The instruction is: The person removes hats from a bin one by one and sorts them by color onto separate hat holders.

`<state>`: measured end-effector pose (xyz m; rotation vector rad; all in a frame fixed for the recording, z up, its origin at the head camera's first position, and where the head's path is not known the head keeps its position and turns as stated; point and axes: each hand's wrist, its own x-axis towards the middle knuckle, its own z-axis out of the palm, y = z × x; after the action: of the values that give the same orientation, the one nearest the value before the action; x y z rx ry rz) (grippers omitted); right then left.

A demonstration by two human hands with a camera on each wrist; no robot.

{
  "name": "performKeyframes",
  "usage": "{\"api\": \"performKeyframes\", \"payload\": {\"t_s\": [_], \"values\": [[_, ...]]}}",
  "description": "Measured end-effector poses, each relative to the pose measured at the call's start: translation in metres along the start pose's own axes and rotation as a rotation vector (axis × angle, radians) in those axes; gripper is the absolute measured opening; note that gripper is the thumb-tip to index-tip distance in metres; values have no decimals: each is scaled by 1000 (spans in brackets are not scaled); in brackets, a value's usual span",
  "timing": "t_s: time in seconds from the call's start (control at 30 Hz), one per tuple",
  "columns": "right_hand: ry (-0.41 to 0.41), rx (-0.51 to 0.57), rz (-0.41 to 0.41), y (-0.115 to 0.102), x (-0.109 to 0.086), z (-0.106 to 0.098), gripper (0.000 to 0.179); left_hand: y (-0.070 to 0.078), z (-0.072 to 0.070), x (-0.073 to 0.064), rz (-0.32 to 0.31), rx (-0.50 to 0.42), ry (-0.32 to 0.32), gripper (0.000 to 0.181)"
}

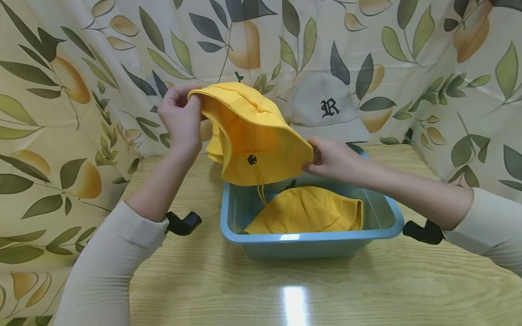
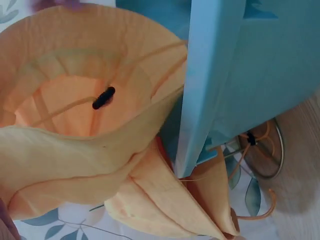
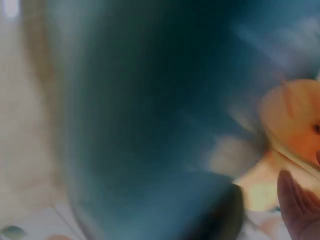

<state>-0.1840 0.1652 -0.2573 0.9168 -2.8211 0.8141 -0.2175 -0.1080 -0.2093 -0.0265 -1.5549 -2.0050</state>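
A yellow bucket hat (image 1: 261,136) hangs in the air above the blue bin (image 1: 302,237), its opening tilted toward me. My left hand (image 1: 181,113) pinches the brim at the upper left. With fingers and thumb, my right hand (image 1: 332,156) grips the brim's lower right edge. A chin cord with a black cord lock (image 2: 104,98) crosses the hat's inside in the left wrist view, and a small dark mark shows on the inner brim. Another yellow hat (image 1: 306,210) lies in the bin. The bin's side fills much of the right wrist view, blurred.
Behind the held hat, at the left, is a further yellow hat (image 1: 215,145), mostly hidden. A pale cap (image 1: 322,106) with a dark letter R stands behind the bin. A round metal ring (image 2: 280,150) shows beside the bin. Leaf-patterned cloth (image 1: 448,90) surrounds the wooden table (image 1: 204,290).
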Motion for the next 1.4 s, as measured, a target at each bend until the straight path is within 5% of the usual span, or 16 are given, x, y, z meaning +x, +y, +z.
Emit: {"api": "performKeyframes", "payload": {"t_s": [0.2,0.33,0.6,0.7,0.77,0.87,0.97,1.13,1.4], "values": [[-182,81,146,14,6,8,19,1,-10,1,-125,-8,-2,7],[-165,96,192,11,10,0,18,1,-22,3,-93,134,-119,8],[51,140,225,11,23,-22,19,14,-47,9,286,807,-370,21],[111,133,210,8,26,-27,23,22,-50,10,333,1015,-461,24],[174,91,172,3,27,-31,24,28,-54,12,281,1085,-526,28],[293,16,73,-7,29,-38,24,33,-61,15,140,1003,-580,32],[406,-74,-40,-21,33,-46,23,37,-67,18,22,792,-544,36],[541,-170,-165,-52,49,-57,18,49,-71,27,60,541,-420,38],[604,-236,-198,-85,83,-71,22,70,-77,42,133,302,-258,28]]}}
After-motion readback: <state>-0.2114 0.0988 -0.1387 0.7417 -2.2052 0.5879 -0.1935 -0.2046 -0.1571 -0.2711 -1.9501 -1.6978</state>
